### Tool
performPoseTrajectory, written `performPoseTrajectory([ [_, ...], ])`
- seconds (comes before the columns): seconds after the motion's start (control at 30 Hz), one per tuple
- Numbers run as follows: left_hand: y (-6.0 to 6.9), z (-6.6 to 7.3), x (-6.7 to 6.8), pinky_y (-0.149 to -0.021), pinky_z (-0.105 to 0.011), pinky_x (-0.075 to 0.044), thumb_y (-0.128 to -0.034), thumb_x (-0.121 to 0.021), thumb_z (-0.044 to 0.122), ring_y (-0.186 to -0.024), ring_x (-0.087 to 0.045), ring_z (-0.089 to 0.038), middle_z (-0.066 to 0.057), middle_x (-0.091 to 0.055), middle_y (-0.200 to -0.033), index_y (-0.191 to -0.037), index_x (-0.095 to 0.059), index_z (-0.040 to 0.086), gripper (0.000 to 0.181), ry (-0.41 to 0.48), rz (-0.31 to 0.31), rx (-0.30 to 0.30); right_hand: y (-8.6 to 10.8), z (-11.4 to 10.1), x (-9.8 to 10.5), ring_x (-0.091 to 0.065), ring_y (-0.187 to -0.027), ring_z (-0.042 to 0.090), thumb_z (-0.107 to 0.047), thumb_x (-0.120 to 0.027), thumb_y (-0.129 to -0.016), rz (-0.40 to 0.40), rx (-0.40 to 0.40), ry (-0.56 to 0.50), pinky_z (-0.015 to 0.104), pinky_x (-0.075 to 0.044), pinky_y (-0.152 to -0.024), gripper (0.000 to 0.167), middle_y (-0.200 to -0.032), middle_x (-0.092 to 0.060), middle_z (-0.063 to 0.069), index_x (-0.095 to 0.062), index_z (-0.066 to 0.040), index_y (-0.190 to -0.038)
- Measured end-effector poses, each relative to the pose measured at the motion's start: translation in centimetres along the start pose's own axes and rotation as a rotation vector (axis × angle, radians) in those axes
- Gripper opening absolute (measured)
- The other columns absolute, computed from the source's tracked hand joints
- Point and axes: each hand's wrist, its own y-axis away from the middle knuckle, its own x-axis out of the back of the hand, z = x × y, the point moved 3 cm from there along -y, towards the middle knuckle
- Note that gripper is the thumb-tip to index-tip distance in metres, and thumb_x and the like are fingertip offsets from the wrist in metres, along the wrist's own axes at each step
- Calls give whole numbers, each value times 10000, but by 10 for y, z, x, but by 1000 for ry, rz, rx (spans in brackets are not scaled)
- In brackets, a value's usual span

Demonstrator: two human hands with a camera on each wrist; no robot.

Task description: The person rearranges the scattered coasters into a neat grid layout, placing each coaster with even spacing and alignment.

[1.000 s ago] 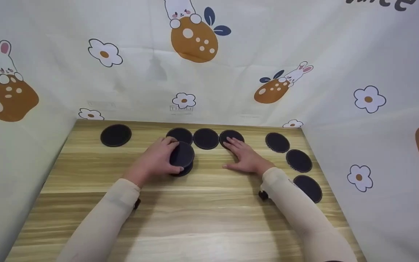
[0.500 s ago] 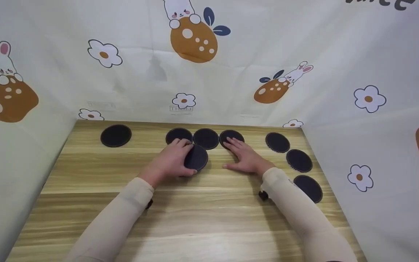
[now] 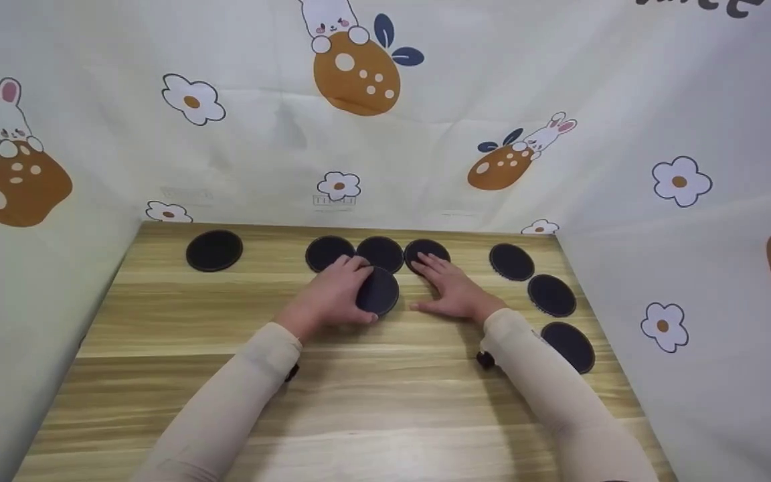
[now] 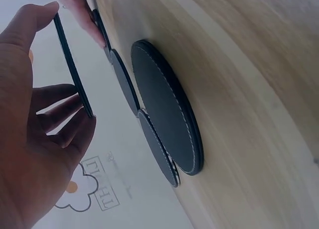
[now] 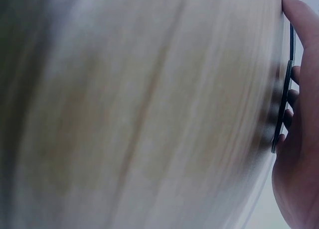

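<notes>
My left hand (image 3: 332,294) grips a black round coaster (image 3: 379,292) by its rim, thumb on one side and fingers on the other. The left wrist view shows this held coaster (image 4: 73,67) lifted off the table. Below it a thick-edged black coaster (image 4: 167,109) lies on the wood, mostly hidden by the hand in the head view; whether it is a stack I cannot tell. Three coasters form a back row: left (image 3: 330,254), middle (image 3: 380,254) and right (image 3: 427,257). My right hand (image 3: 454,289) rests its outspread fingers on the right one.
Three more coasters curve down the table's right side: a far one (image 3: 511,262), a middle one (image 3: 551,295) and a near one (image 3: 567,347). A single coaster (image 3: 214,250) lies at the back left. Printed cloth (image 3: 245,161) walls off the wooden table (image 3: 372,415) behind and at both sides.
My left hand has moved right with the held coaster, from beside the left end of the back row to in front of its middle coaster. My right hand has stayed put.
</notes>
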Motion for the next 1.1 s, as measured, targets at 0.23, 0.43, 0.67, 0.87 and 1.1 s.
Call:
performPoseTrajectory([
  [0.23, -7, 6, -3, -1206, -497, -464, -843, -883, 620, -1418, -514, -381, -176, -537, -1595, -1575, -574, -5, 1011, -21, -24, 6, 0, 1, 0, -155, -1695, 365, -651, -737, -974, 2, 10, -2, 622, -171, -1338, 1009, -1838, -212, 95, -345, -139, -1750],
  [0.43, -10, 11, -2, -1218, -494, -456, -852, -885, 604, -1420, -517, -377, -188, -540, -1592, -1576, -570, -14, 1003, -25, -35, 9, 1, 1, 0, -161, -1693, 371, -665, -727, -973, 8, 14, -4, 638, -176, -1333, 1006, -1835, -225, 101, -350, -146, -1749],
  [0.67, -12, 12, -7, -1217, -480, -456, -854, -888, 586, -1427, -518, -365, -175, -546, -1583, -1573, -572, -14, 989, -19, -25, 6, 1, 0, 1, -161, -1694, 376, -656, -742, -969, 8, 16, -8, 642, -176, -1332, 1013, -1835, -223, 99, -348, -146, -1750],
  [0.87, -14, 10, -16, -1222, -460, -453, -850, -891, 579, -1427, -519, -361, -164, -555, -1569, -1557, -584, -22, 977, -40, -27, 1, 0, 2, -2, -178, -1686, 398, -646, -742, -972, 24, 26, 9, 640, -179, -1330, 1010, -1830, -236, 114, -348, -133, -1748],
  [1.1, -18, 12, -26, -1232, -491, -447, -845, -897, 563, -1467, -501, -390, -173, -555, -1571, -1558, -580, -28, 979, -53, -55, 16, -1, 4, -4, -182, -1683, 406, -665, -735, -963, 32, 29, 0, 640, -177, -1329, 1022, -1827, -244, 126, -355, -127, -1744],
])
